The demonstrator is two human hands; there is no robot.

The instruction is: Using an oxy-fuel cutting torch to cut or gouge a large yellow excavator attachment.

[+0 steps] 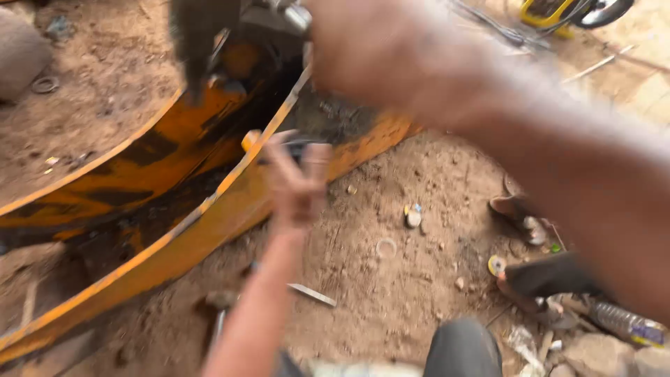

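A large orange, curved metal frame with black grease stains lies on the dirt. My left hand reaches up from the bottom and rests at the frame's thin upper rim, its fingers against a small dark part; motion blur hides its grip. My right hand is close to the camera at the top, blurred, fist closed around a grey metal tool above the frame's dark inner cavity. A dark blurred shape hangs to the left of the tool.
Loose on the dirt are a washer, a second ring, a small round cap and a flat metal strip. At the right are sandalled feet and a plastic bottle. My dark-trousered knee is at the bottom.
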